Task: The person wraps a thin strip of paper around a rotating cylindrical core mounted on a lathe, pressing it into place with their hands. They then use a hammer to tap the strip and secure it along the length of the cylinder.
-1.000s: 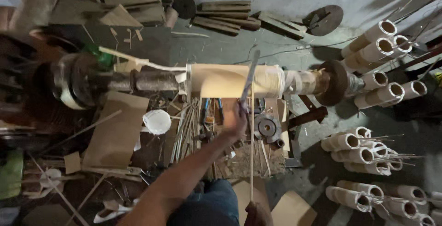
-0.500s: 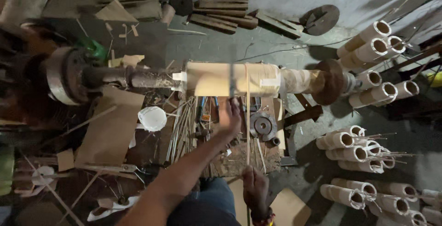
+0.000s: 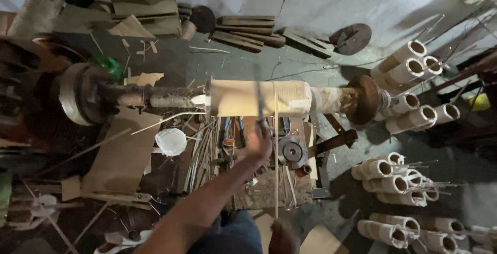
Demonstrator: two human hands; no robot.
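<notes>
Cardboard tube [image 3: 259,98] on one lathe, left hand [image 3: 260,148] grip holding one dark tool [image 3: 258,101], right hand [image 3: 283,233] grip holding one thin stick [image 3: 276,150].

We see our left arm stretched forward from the lower middle of the view, forearm bare, its hand [image 3: 259,145] raised with fingers curled shut, blurred. Our right hand [image 3: 283,235] sits low at the bottom edge, close to the body, fingers closed, only partly in view.
</notes>
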